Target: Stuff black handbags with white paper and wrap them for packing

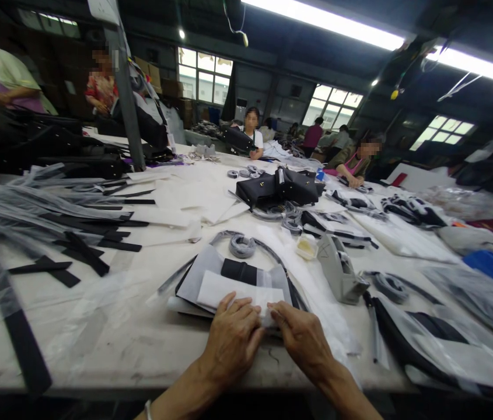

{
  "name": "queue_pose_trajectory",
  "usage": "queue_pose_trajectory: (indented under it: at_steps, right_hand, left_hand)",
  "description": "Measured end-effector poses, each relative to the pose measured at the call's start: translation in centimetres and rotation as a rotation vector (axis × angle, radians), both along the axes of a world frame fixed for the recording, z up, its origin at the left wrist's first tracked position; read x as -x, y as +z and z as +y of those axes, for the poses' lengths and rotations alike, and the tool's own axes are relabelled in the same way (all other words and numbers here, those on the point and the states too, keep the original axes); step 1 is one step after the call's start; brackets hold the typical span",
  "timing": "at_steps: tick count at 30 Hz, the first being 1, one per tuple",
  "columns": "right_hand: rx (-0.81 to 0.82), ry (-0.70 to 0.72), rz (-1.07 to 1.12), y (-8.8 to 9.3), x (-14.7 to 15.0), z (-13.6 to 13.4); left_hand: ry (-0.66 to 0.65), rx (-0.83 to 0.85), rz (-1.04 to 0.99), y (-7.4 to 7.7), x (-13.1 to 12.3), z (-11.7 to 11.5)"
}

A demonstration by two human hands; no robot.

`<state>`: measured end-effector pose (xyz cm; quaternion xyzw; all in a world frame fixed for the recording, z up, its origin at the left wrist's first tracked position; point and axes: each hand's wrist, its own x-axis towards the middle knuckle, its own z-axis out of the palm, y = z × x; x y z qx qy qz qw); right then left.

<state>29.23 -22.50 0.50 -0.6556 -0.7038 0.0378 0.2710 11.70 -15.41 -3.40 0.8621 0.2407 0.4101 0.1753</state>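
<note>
Both my hands rest on a white folded sheet (237, 290) lying across a black bag (240, 272) at the near edge of the white table (141, 344). My left hand (231, 341) lies with its fingers pressed flat on the sheet's near edge. My right hand (301, 337) sits beside it, fingertips curled down onto the same edge, almost touching the left. A grey strap (272, 254) curves around the far side of the bag, and a grey coil of tape (241, 245) lies just beyond.
A grey tape dispenser (340, 271) stands right of my hands. Black straps in clear plastic (75, 233) spread at left. Finished black bags (279, 186) sit mid-table, more wrapped bags (430, 332) at right. Several other people work at the far side.
</note>
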Motion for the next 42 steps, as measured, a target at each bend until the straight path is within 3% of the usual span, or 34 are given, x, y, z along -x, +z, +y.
queue_pose_trajectory:
  at_steps: [6, 13, 25, 28, 35, 42]
  right_hand:
    - [0.179, -0.096, 0.169, 1.3, -1.2, 2.4]
    - [0.255, -0.139, 0.377, 0.4, -2.0, 4.1]
    - [0.256, -0.167, 0.282, 0.0, -1.7, 4.9]
    - [0.299, -0.19, 0.247, 0.0, -1.7, 5.3]
    - [0.353, -0.202, 0.26, -0.3, -2.2, 6.1]
    - [0.341, -0.249, 0.24, 0.1, -1.5, 6.6]
  left_hand:
    - [0.105, -0.009, 0.036, 0.2, -1.2, -0.2]
    - [0.198, -0.116, 0.014, 0.0, -2.1, 0.0]
    - [0.308, -0.245, 0.143, -0.4, -3.0, 0.3]
    - [0.26, -0.321, 0.136, -0.5, -2.4, 0.6]
    - [0.004, -0.545, 0.172, -0.8, 0.2, 1.2]
    - [0.03, -0.4, 0.191, -1.5, -0.2, 0.9]
